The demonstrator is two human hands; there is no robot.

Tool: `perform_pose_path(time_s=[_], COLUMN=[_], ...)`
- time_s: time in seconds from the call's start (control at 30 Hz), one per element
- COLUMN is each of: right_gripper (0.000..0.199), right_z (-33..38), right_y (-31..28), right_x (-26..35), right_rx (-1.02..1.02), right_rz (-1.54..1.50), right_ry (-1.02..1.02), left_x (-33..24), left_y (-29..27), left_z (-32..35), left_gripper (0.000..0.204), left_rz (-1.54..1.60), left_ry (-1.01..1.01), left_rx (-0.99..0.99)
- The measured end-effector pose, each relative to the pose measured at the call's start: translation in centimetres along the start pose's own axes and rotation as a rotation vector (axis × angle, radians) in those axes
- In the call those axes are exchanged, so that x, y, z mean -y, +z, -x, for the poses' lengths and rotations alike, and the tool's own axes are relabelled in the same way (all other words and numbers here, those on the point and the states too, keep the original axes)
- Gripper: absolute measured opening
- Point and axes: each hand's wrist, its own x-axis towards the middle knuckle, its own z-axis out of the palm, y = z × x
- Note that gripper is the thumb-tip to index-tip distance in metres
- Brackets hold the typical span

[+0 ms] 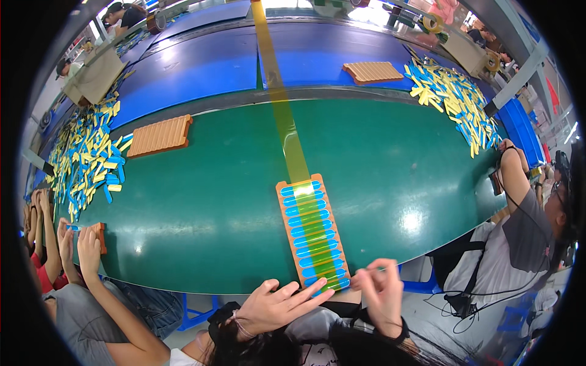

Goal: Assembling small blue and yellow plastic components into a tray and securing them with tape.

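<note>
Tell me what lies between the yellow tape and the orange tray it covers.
A row of blue pieces lies beneath the yellow tape, on the orange tray; the head view shows it.

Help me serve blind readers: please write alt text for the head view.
A person's left hand and right hand are at the near end of an orange ridged tray of blue pieces under yellow see-through tape on a green table. A heap of blue and yellow pieces lies left, another right.

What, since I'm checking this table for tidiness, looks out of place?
The loose blue and yellow pieces, mildly: they sprawl in uncontained heaps at left and right, the left one spreading close to an orange tray, while blue strips in the front tray sit neatly ordered.
</note>
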Motion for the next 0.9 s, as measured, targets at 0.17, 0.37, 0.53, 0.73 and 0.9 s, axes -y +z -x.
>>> perform_pose_path(time_s=[0.17,0.37,0.53,0.73,0.9], right_gripper=[0.02,0.026,0.025,0.021,0.024], right_z=[-2.0,-2.2,-2.1,-1.8,-3.1], right_y=[0.7,2.0,1.8,2.6,3.2], right_x=[4.2,5.3,5.3,5.9,7.2], right_rx=[0.39,0.421,0.436,0.476,0.504], right_rz=[0.268,0.525,0.562,0.549,0.631], right_ry=[-0.211,-0.344,-0.394,-0.423,-0.449], left_x=[-0.2,1.0,11.4,19.4,17.7], left_y=[-1.0,-2.5,-1.8,1.1,2.0], left_z=[-0.7,-2.6,-8.9,-13.1,-13.6], left_gripper=[0.04,0.023,0.037,0.043,0.025], left_rz=[-0.047,0.117,0.652,1.615,1.011], left_ry=[0.078,0.084,-0.672,-1.008,-0.826], left_rx=[0.022,0.05,-0.376,-0.248,-0.433])
